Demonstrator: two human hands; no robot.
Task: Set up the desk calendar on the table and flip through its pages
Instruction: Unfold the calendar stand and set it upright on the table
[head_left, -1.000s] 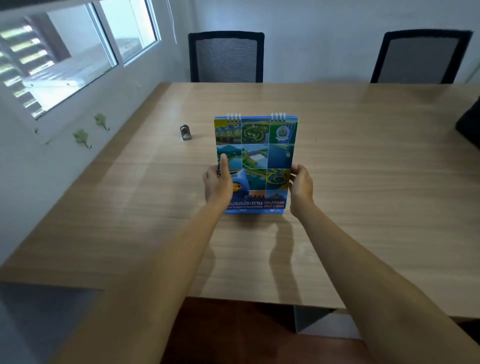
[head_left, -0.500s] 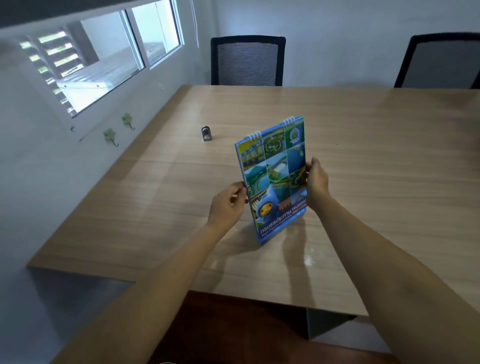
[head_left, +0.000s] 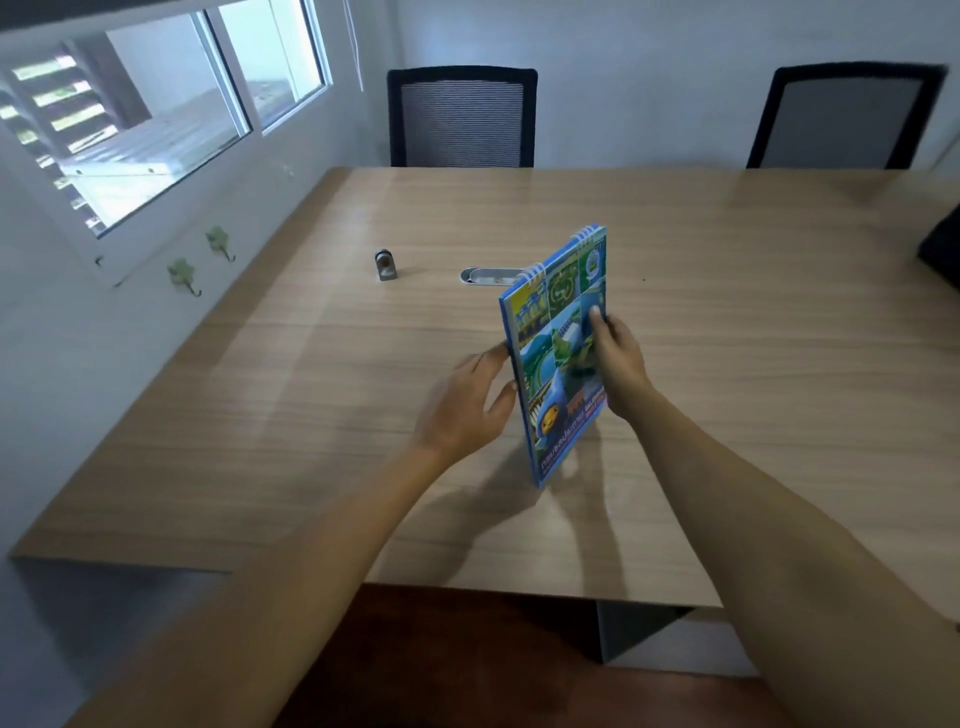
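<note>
A blue spiral-bound desk calendar (head_left: 558, 358) with green picture tiles on its cover is held upright over the wooden table (head_left: 311, 415), its cover turned towards the right. My right hand (head_left: 618, 364) grips its right edge, thumb laid across the cover. My left hand (head_left: 467, 405) is at the calendar's left edge and back, fingers spread, fingertips touching it. The calendar's lower corner is close to the tabletop; I cannot tell whether it touches.
A small grey metal object (head_left: 385, 265) stands on the table at left. A silver cable grommet (head_left: 488, 276) lies behind the calendar. Two black mesh chairs (head_left: 461, 117) (head_left: 844, 119) stand at the far edge. A window and wall hooks (head_left: 183, 274) are on the left.
The calendar has turned from facing me to nearly edge-on, cover to the right. My left hand slid from the front left edge to the back; my right thumb moved onto the cover.
</note>
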